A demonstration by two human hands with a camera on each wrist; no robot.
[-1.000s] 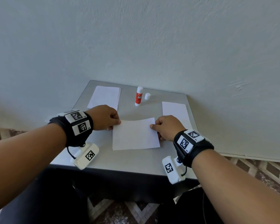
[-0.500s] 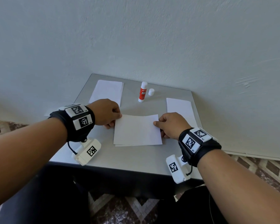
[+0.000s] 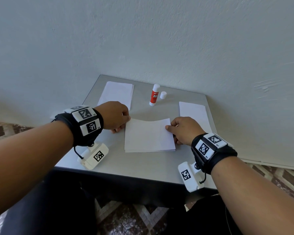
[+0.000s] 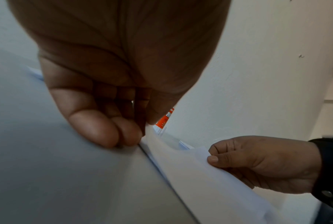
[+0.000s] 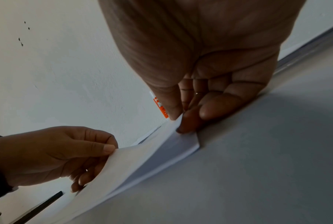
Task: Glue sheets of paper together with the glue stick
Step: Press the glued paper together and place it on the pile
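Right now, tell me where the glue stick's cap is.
In the head view the white cap stands on the grey table near its far edge, just right of the upright glue stick, off the stick and apart from both hands.

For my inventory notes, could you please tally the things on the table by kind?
Paper piles: 3, at back left, right and middle, the last held by both hands
Glue stick: 1
Cap: 1
Total: 5

A small grey table (image 3: 134, 165) stands pushed against a plain pale wall (image 3: 143, 39), with brown and cream patterned floor tiles (image 3: 278, 177) around it.
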